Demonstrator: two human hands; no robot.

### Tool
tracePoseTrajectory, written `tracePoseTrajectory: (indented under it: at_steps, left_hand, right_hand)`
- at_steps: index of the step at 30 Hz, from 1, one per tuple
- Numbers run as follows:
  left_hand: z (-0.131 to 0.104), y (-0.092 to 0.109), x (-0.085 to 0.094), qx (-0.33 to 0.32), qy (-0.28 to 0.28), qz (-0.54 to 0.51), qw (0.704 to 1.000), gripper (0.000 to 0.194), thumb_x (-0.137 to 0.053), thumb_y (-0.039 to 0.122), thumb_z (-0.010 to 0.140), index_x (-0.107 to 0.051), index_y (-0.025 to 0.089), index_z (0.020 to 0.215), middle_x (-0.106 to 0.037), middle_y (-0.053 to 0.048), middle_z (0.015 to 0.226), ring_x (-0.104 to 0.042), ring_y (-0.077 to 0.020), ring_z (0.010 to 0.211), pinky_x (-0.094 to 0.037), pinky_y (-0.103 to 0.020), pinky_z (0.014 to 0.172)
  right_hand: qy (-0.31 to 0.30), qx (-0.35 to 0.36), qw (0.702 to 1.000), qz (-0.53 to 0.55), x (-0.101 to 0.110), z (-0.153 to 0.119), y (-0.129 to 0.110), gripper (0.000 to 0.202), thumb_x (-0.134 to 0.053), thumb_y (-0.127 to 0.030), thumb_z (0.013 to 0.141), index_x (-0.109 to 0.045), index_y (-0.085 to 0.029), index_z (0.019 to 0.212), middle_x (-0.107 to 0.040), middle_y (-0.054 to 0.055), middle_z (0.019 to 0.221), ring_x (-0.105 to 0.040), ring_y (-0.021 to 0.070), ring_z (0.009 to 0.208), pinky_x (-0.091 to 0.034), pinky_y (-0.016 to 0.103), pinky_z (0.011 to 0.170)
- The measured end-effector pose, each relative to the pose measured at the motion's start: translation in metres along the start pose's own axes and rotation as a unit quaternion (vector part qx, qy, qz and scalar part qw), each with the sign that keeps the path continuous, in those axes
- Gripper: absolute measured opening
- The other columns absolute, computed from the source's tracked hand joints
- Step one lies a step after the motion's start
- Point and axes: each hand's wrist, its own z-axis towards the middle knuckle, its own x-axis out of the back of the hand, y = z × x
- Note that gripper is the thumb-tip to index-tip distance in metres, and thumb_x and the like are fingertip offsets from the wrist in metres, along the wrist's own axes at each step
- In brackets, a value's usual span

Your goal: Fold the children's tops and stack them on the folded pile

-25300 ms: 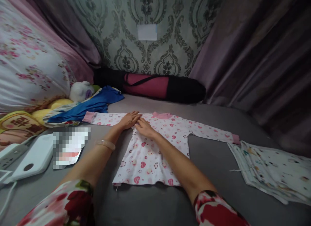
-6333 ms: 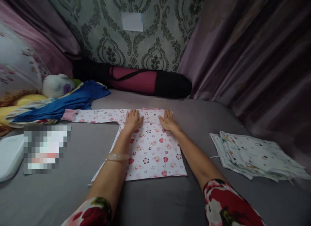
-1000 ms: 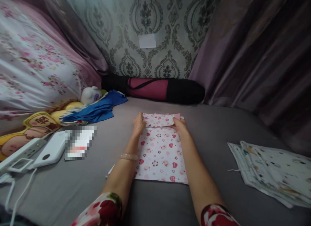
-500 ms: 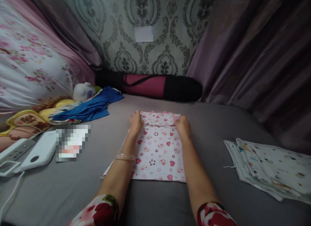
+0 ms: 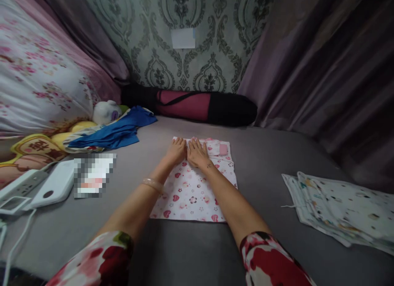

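Observation:
A white cloth with pink hearts and flowers [image 5: 193, 191] lies flat on the grey bed surface [image 5: 191, 253]. Along its far edge a folded-over strip of the same print ends in a pink cuff [image 5: 223, 149]. My left hand [image 5: 177, 150] rests at the far left part of the cloth, its fingers curled together; whether it pinches fabric is hidden. Right beside it, my right hand [image 5: 197, 153] lies palm down on the strip, fingers extended.
At right is a stack of folded patterned cloths [image 5: 347, 208]. A blue cloth [image 5: 107, 134], a plush toy [image 5: 106, 112], a power strip [image 5: 24, 185] and a white device [image 5: 55, 183] sit at left. Behind lies a black and maroon bag [image 5: 184, 105].
My right hand has moved left from the cloth's far right corner, let go of it and flattened beside my left hand. The pink cuff and right end of the strip are now uncovered.

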Motion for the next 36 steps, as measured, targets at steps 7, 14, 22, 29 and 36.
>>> tracePoseTrajectory:
  at_steps: [7, 14, 22, 29, 36]
  left_hand:
    - [-0.008, -0.026, -0.014, -0.017, -0.001, -0.014, 1.0, 0.061, -0.025, 0.044, 0.098, -0.033, 0.011, 0.148, -0.029, -0.016, 0.156, -0.022, -0.0277, 0.145, -0.018, -0.042, 0.117]
    - [-0.007, -0.034, -0.012, 0.025, -0.019, -0.038, 0.999, 0.072, -0.027, 0.054, 0.093, -0.029, 0.008, 0.149, -0.025, -0.017, 0.157, -0.018, -0.0292, 0.146, -0.015, -0.041, 0.118]
    - [-0.009, -0.036, -0.005, 0.029, -0.043, -0.021, 0.998, 0.079, -0.023, 0.058, 0.094, -0.024, 0.002, 0.15, -0.019, -0.02, 0.158, -0.017, -0.03, 0.146, -0.017, -0.041, 0.117]
    - [-0.003, -0.022, 0.013, -0.016, -0.045, 0.023, 0.999, 0.08, -0.013, 0.062, 0.094, -0.022, 0.006, 0.152, -0.016, -0.017, 0.159, -0.01, -0.0297, 0.148, -0.009, -0.047, 0.118]
    - [-0.002, -0.012, -0.01, -0.087, -0.033, 0.027, 0.995, 0.063, -0.012, 0.055, 0.098, -0.027, 0.026, 0.152, -0.028, -0.009, 0.157, -0.019, -0.0293, 0.146, -0.01, -0.053, 0.116]
  right_hand:
    - [-0.014, 0.008, 1.0, 0.009, -0.006, -0.003, 0.014, 0.06, -0.022, -0.037, 0.099, -0.022, -0.01, 0.152, -0.016, 0.008, 0.16, -0.008, 0.019, 0.147, 0.002, 0.04, 0.117]
    - [-0.001, -0.07, 0.997, -0.021, 0.004, -0.013, 0.049, 0.063, -0.021, -0.037, 0.099, -0.021, -0.002, 0.151, -0.016, 0.013, 0.159, -0.008, 0.0211, 0.147, 0.002, 0.04, 0.117]
    - [0.038, -0.13, 0.989, -0.058, 0.004, -0.023, 0.079, 0.064, -0.024, -0.036, 0.098, -0.025, 0.005, 0.148, -0.022, 0.021, 0.156, -0.015, 0.0287, 0.145, -0.007, 0.04, 0.117]
    - [0.03, -0.096, 0.993, -0.062, 0.022, -0.017, 0.084, 0.059, -0.025, -0.035, 0.099, -0.03, -0.005, 0.149, -0.022, 0.018, 0.157, -0.016, 0.0289, 0.145, -0.008, 0.047, 0.117]
    - [0.018, -0.068, 0.995, -0.068, 0.015, -0.019, 0.096, 0.054, -0.025, -0.038, 0.1, -0.028, -0.022, 0.152, -0.026, 0.011, 0.157, -0.022, 0.0316, 0.143, -0.014, 0.057, 0.113]
